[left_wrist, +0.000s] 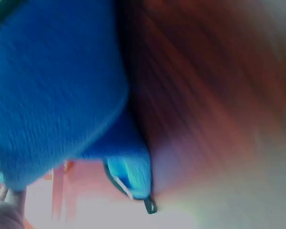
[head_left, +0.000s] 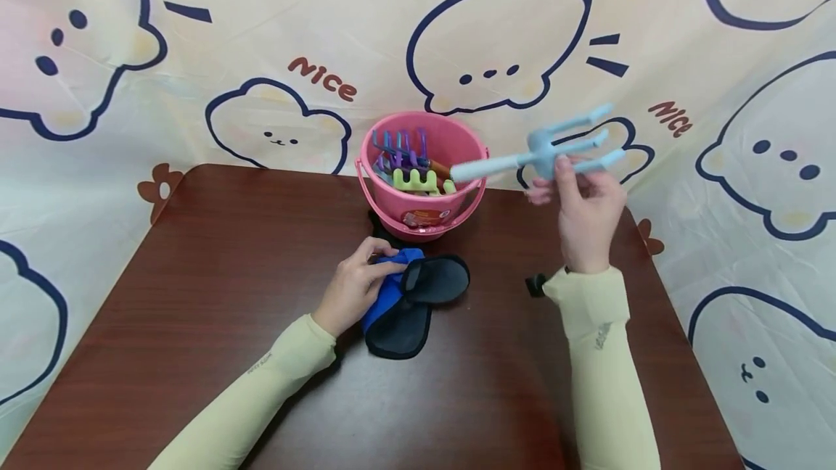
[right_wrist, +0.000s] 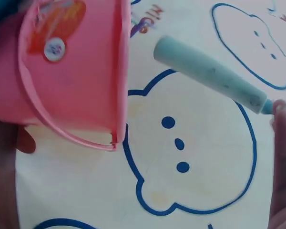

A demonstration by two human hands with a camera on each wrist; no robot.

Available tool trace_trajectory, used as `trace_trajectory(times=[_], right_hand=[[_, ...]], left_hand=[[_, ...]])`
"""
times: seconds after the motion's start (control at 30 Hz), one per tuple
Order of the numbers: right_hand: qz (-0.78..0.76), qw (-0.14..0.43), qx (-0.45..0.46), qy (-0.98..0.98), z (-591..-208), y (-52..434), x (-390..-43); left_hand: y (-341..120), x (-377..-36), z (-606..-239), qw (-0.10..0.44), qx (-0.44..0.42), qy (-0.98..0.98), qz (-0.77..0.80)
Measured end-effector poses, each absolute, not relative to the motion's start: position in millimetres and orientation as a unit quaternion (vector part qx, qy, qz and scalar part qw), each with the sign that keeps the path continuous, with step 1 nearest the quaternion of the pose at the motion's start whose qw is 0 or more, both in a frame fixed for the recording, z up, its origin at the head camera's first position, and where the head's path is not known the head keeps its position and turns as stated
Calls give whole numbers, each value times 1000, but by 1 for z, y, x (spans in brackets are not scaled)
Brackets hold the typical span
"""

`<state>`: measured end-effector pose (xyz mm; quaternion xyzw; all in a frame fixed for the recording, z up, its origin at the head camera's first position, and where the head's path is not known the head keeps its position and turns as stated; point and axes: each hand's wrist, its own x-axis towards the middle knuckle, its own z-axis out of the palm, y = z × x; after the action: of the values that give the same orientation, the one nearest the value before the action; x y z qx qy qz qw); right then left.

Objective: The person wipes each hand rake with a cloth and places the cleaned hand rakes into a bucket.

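In the head view my right hand (head_left: 591, 220) pinches a light-blue toy garden fork (head_left: 542, 154) by its three-pronged head. The fork is raised, its prongs to the right and its handle's end in front of the bucket's right rim. That handle (right_wrist: 209, 71) slants beside the bucket in the right wrist view. My left hand (head_left: 353, 285) grips a folded blue cloth piece with black rounded pads (head_left: 400, 325), in front of the bucket. Blue towel-like fabric (left_wrist: 57, 86) fills much of the left wrist view, a small black loop (left_wrist: 150, 205) at one end.
A pink bucket (head_left: 418, 205) stands at the table's back edge, its handle lowered to the front. Inside are a purple rake (head_left: 405, 154), a green rake (head_left: 414, 181) and other toy tools. A printed cloth (head_left: 379, 42) hangs behind the brown table (head_left: 228, 296).
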<state>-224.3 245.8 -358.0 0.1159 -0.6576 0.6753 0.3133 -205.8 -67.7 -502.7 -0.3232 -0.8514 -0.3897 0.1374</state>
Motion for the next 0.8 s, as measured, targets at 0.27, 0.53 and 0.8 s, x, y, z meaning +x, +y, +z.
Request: trace_trajectory(times=[0.27,0.53,0.8], right_hand=[[436,239,95,-862,-359,220,-286],[225,193,109,-949,-378,202,-316],[159,160,142,-964,-377,187,-323]], left_hand=[[-75,-207,-502,241,-322,-876,-265],[-73,-213,-505,85,-321,-904,-268],[-79,-217,-506,-37,-360,-898,-253]])
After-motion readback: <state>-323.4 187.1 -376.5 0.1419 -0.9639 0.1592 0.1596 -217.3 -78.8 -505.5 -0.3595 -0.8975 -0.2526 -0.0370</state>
